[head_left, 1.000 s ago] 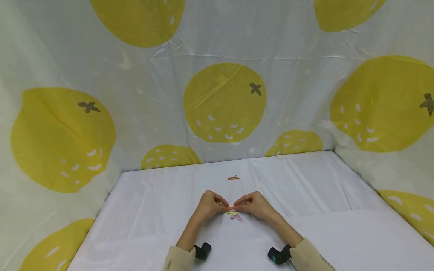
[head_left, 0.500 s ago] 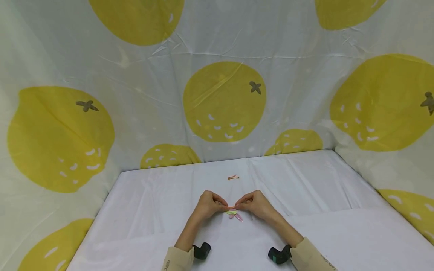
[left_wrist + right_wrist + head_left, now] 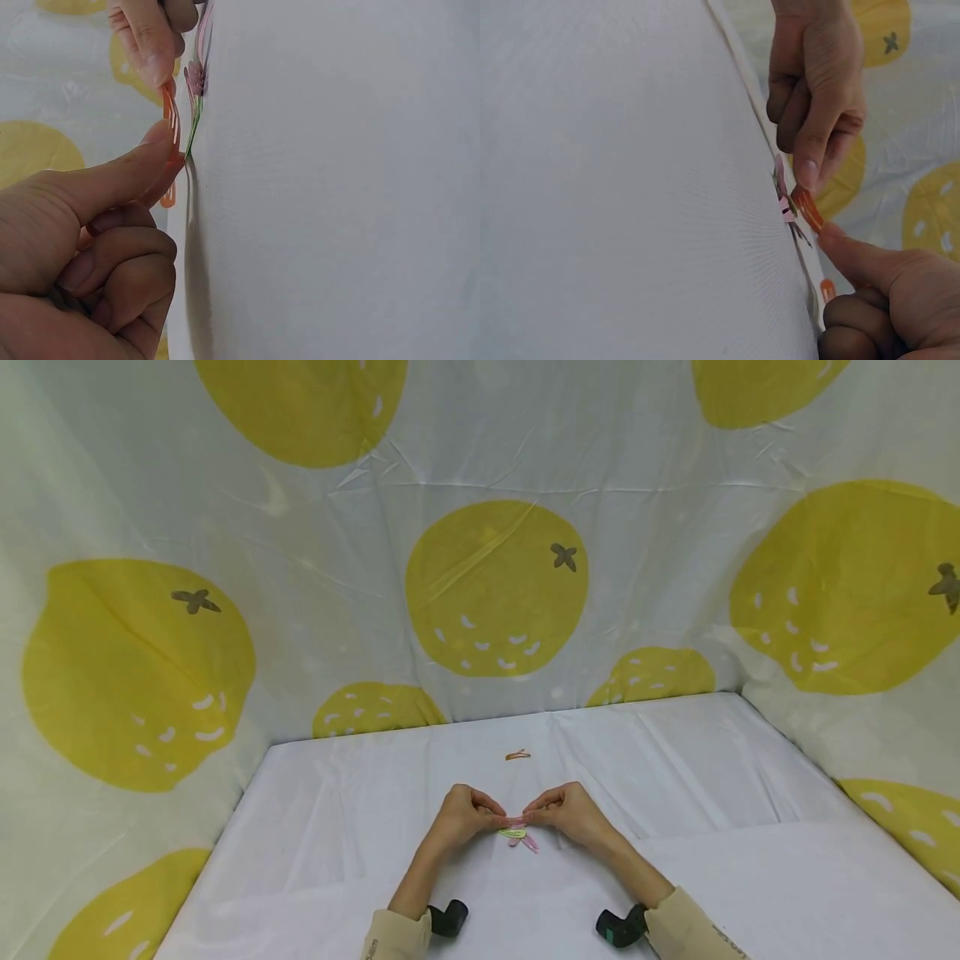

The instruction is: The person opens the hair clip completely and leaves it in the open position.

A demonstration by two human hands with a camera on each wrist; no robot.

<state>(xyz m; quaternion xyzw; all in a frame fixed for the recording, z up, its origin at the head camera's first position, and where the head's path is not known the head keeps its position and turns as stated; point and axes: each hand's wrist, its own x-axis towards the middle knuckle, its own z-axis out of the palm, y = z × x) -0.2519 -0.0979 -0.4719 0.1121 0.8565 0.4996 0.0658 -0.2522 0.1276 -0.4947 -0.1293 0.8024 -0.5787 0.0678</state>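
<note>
An orange snap hair clip (image 3: 514,821) spans the small gap between the two hands, close over the table. My left hand (image 3: 472,810) pinches one end of this hair clip (image 3: 172,120) between thumb and index finger, the other fingers curled under. At the opposite end, my right hand (image 3: 566,812) pinches it with thumb and fingertips. In the right wrist view the clip (image 3: 808,208) looks bowed. Just below the hands lie a yellow-green hair clip (image 3: 512,833) and pink hair clips (image 3: 531,843), overlapping in a small pile.
Another orange hair clip (image 3: 517,755) lies farther back on the white-covered table (image 3: 360,810). Behind and beside the table hangs a pale curtain (image 3: 645,568) with yellow fruit prints. A black wrist device (image 3: 448,918) shows beside the left sleeve, a second one (image 3: 621,927) by the right.
The fingertips have moved slightly apart, the right hand shifting a little to the right. Both hands keep hold of the orange hair clip, and the pile below stays in place.
</note>
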